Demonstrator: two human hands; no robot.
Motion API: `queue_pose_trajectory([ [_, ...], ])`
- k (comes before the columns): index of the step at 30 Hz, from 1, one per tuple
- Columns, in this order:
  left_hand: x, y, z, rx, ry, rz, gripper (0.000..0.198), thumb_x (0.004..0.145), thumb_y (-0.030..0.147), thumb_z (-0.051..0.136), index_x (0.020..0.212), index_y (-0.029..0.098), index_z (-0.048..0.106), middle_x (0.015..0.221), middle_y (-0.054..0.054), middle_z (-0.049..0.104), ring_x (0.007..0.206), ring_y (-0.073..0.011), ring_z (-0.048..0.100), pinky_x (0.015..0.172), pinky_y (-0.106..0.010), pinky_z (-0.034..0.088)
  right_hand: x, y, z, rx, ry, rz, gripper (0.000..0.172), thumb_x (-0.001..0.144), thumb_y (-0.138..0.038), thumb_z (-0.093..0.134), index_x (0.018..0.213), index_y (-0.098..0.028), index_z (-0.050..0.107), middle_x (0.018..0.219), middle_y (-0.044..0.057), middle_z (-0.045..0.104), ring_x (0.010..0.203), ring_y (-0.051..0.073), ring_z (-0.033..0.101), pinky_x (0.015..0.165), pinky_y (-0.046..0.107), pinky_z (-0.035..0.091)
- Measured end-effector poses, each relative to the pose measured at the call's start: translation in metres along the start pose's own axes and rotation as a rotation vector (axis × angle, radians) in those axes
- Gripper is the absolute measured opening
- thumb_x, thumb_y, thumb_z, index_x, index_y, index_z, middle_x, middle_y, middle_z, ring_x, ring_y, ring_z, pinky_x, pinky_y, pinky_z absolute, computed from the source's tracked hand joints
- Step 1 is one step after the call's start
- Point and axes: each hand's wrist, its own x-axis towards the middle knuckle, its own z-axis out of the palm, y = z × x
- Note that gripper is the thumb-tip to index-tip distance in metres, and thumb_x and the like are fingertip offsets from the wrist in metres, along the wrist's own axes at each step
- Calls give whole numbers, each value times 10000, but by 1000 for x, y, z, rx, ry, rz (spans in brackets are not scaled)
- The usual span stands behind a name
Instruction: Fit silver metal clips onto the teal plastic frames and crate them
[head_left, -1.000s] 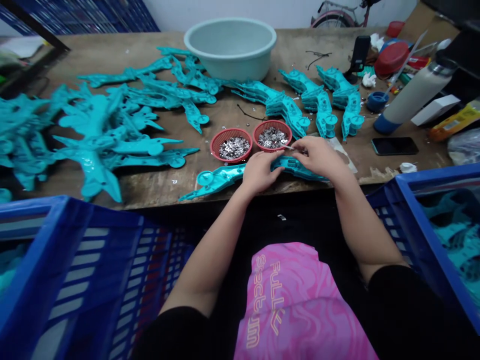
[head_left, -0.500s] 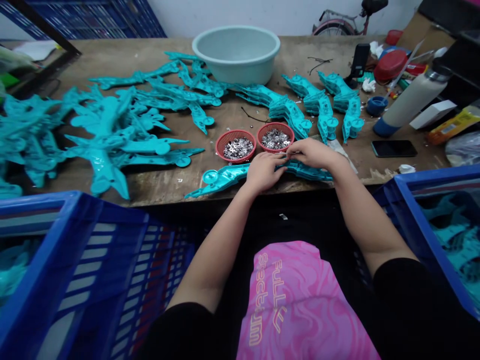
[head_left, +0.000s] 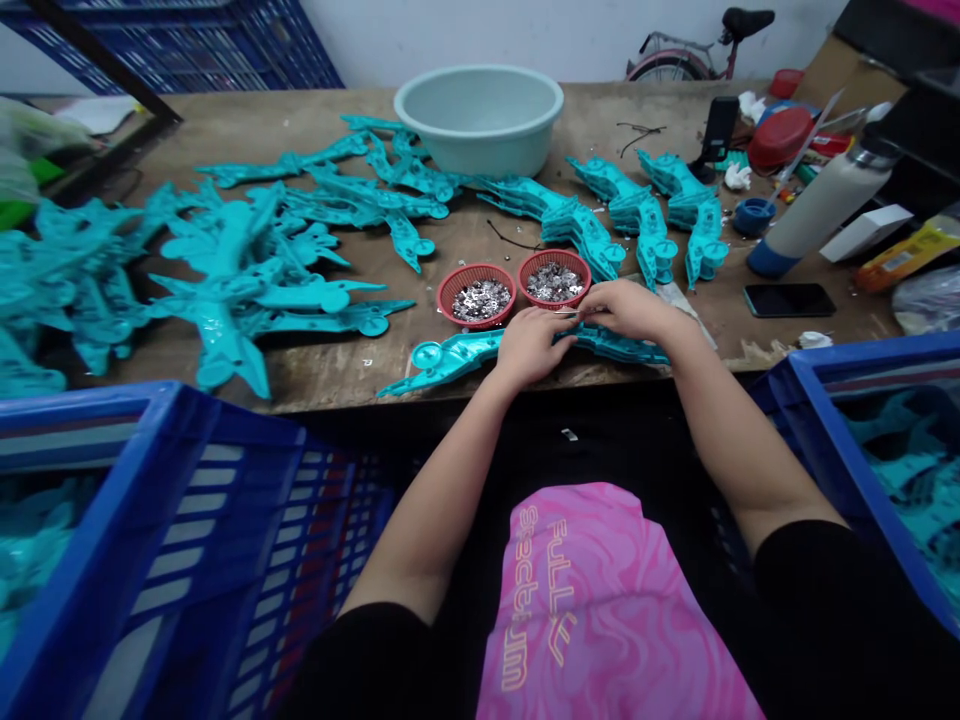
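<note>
A long teal plastic part (head_left: pixel 450 360) lies along the near edge of the wooden table (head_left: pixel 322 365). My left hand (head_left: pixel 529 345) rests on its middle with fingers curled, pressing it down. My right hand (head_left: pixel 626 308) is just to the right, fingers pinched together over the same part; what they pinch is too small to make out. Two small red baskets (head_left: pixel 476 295) (head_left: pixel 553 277) of shiny metal bits stand just behind my hands.
Many loose teal parts (head_left: pixel 247 260) cover the left of the table, and stacked ones (head_left: pixel 645 215) lie at the right. A pale basin (head_left: pixel 480 115) stands at the back. A phone (head_left: pixel 789 299) and bottle (head_left: pixel 821 205) lie right. Blue crates (head_left: pixel 150 520) (head_left: pixel 862 430) flank my lap.
The view has shifted slightly. My right hand has drawn in from the right basket toward my left hand over the teal part.
</note>
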Motion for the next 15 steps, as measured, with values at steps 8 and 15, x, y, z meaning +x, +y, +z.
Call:
queue_pose_trajectory([
  [8,-5,4,-4,-100,67,-55,521,1001,275,802,1488,238,620,1446,-89,798,1342,-340,732,1196,-511,554,-43,-36,-4,-109,64,169,487,1074,-160,533,1449,-243,832,1277,136,743,1110,280,716,994,367,537],
  [15,-2,1,-3,-119,46,-11,416,1026,260,762,1440,301,743,1486,-26,791,1384,-300,727,1297,-506,485,-44,-58,9,-300,23,333,500,1066,-104,542,1441,-248,840,1235,147,737,1015,264,699,881,350,495],
])
